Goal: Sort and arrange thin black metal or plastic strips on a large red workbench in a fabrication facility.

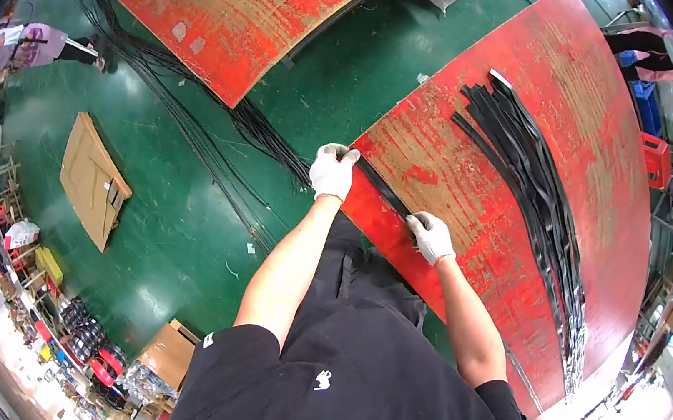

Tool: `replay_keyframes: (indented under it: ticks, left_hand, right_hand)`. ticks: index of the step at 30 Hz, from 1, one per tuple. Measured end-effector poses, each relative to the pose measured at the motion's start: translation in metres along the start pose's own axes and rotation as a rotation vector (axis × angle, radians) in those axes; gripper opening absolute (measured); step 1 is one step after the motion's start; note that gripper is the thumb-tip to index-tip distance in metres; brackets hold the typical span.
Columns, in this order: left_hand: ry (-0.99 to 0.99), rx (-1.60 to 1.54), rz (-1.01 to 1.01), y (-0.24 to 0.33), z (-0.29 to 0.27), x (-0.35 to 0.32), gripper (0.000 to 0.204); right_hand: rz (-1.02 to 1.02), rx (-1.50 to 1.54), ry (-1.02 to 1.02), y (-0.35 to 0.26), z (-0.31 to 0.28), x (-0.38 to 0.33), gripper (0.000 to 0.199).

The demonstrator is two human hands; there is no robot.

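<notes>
A flat black strip (pixel 384 188) runs along the near edge of the worn red table (pixel 477 160) between my hands. My left hand (pixel 333 173), in a white glove, is closed at the strip's far-left end, by the table corner. Farther right, my right hand (pixel 432 237), gloved as well, pinches the strip with thumb and fingers at the table edge. Beyond it on the same table lies a long bundle of similar black strips (pixel 537 180), loosely fanned at the far end. Where the strip passes into each glove, it is hidden.
Across a gap stands another worn red table (pixel 235 13). Long black cables or strips (pixel 185 141) trail on the green floor from under it. Flattened cardboard (pixel 92 180) lies at left. A red crate (pixel 655 161) sits past the right table. Other people are at both sides.
</notes>
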State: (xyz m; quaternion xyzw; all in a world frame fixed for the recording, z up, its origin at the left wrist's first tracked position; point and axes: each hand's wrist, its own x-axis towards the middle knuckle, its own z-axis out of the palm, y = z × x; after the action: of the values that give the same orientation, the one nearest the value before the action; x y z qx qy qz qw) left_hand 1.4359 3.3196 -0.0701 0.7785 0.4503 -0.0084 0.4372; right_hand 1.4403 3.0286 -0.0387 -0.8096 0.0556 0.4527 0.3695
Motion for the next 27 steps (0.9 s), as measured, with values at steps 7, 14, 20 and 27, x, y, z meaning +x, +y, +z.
replay_keyframes:
  ticks: [7,14,20,27]
  left_hand:
    - [-0.008,0.002,-0.054,0.0,0.001,0.006,0.031]
    - [-0.033,-0.134,0.095,-0.012,0.012,0.012,0.027]
    - [-0.054,-0.149,0.05,-0.031,0.013,0.021,0.027]
    - [-0.157,-0.088,0.14,0.016,-0.006,0.012,0.032]
  right_hand:
    - [0.058,-0.008,-0.032,-0.022,-0.004,-0.006,0.04]
    - [-0.162,-0.355,0.412,-0.033,-0.001,-0.031,0.031]
    - [-0.18,-0.364,0.765,0.033,-0.038,-0.081,0.037]
    - [0.093,-0.311,1.034,0.158,-0.03,-0.177,0.027]
